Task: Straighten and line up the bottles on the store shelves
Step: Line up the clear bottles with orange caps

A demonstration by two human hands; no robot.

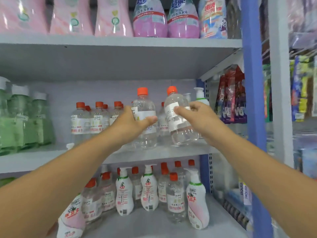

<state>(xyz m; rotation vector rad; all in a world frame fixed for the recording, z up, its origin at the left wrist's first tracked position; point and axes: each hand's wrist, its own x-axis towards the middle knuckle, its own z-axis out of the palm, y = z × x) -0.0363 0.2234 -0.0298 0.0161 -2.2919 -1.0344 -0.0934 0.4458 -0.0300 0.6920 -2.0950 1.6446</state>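
Head view: we saw left hand (135, 120) gripping upright clear bottle (144, 117), right hand (197, 114) gripping tilted bottle (178, 117); fingers hidden behind btls, labels blurred.

Clear plastic bottles with orange caps (143, 117), white labels with red print, middle shelf. Tilted clear bottle (178, 115) on the right: orange cap, white label, black barcode. Pale green bottles with white caps (22, 121) far left. Pink bottles (72, 16) on the top shelf, left. White-and-pink pump bottles (197, 203) near, bottom shelf. Grey metal shelves (120, 41), blue upright post (252, 83). Red-purple packets (231, 97) right.
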